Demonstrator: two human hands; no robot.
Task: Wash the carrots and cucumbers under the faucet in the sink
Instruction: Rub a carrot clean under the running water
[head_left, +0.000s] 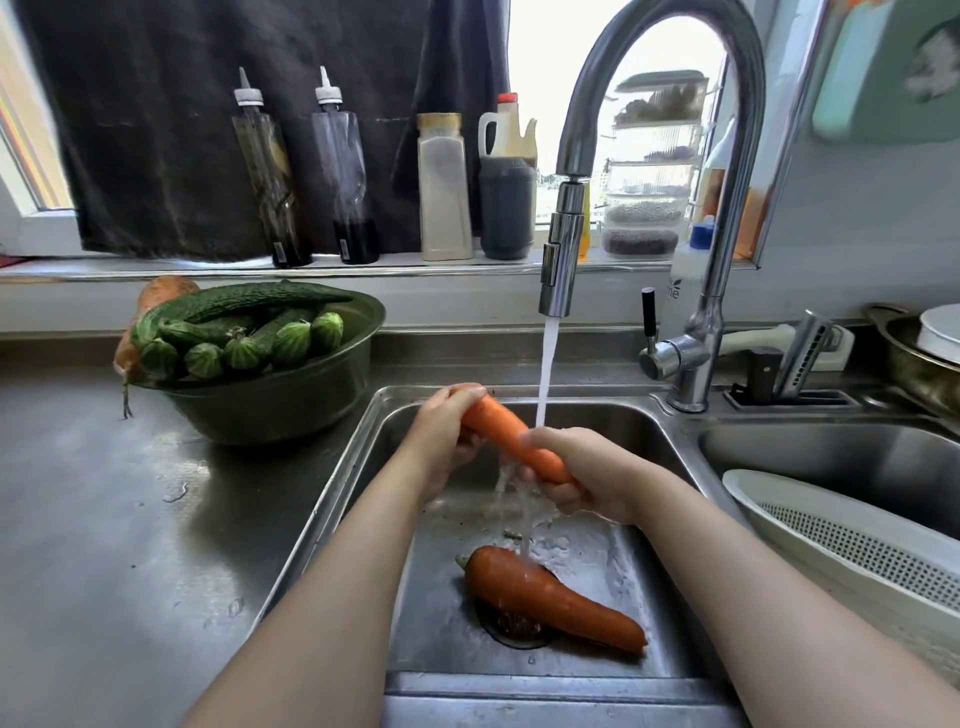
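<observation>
Water runs from the faucet (563, 249) onto an orange carrot (501, 428) that I hold over the steel sink (363, 467). My left hand (441, 441) grips its thick end and my right hand (587, 475) grips its thin end. A second carrot (550, 597) lies on the sink floor, across the drain. Several cucumbers (244, 327) are piled in a dark green bowl (280, 400) on the counter to the left, with another carrot (156, 296) behind them.
Bottles and jars (447, 187) line the window ledge behind the sink. A white colander (852, 545) sits in the right basin (841, 462). A knife rack (795, 364) and a metal pot (919, 358) stand at the right. Wet steel counter (130, 545) extends to the left.
</observation>
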